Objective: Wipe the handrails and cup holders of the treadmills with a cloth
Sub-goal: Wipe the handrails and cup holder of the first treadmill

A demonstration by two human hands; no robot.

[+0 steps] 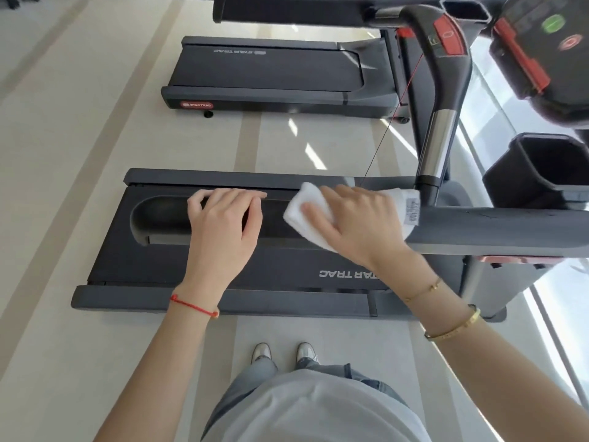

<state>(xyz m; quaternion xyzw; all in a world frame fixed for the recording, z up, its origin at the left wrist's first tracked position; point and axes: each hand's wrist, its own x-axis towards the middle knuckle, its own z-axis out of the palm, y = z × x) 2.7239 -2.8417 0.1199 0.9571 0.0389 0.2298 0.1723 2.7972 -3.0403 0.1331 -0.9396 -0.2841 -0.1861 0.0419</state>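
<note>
Right hand (357, 218) presses the soft, floppy cloth (306, 215) flat-fingered onto the rail (497, 231), left hand (223, 218) curled round the rail's end; bunch it for grip.

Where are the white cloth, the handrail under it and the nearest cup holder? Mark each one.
white cloth (306, 215): head view, on its bare folded left end.
handrail (497, 229): head view, on the bar right of the cloth.
cup holder (548, 167): head view, on its dark inner wall.
</note>
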